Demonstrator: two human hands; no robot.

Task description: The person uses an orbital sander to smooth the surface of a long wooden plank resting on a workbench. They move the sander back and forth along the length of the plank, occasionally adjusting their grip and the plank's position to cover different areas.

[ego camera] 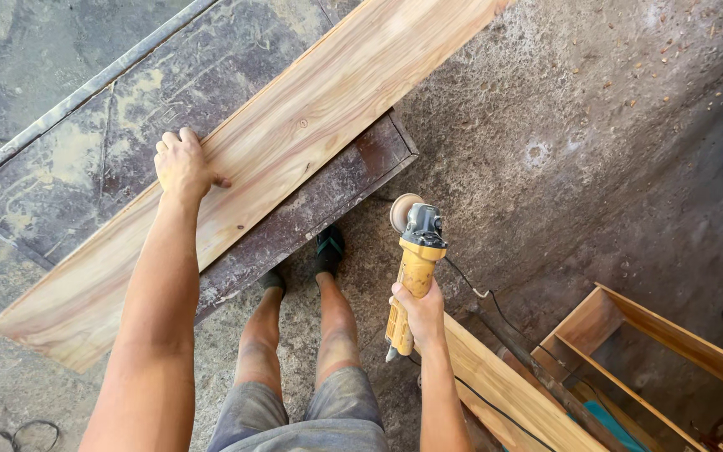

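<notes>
Yellow plastic and grey metal make up the angle grinder (pixel 412 264) that the right hand (pixel 420 314) is gripping, fingers closed round the yellow body; the tool is hanging over the floor, clear of the wood, its round sanding disc (pixel 402 212) pointing away from the person. A black cord (pixel 470 289) is trailing from the grinder's rear across the ground. The left hand (pixel 182 164) is lying open and flat, palm down, on the long pale pine plank (pixel 278 151), fingers reaching over its far edge. That plank is lying diagonally across a dusty dark metal-edged work surface (pixel 77 159), overhanging it at the near-left end. Below, the person's bare legs and dark shoes (pixel 328 247) are standing on the rough grey concrete floor (pixel 596 151), which is carrying scattered wood chips. To the right, a second light wooden board (pixel 508 389) is lying near an open wooden frame with slats (pixel 629 351).
</notes>
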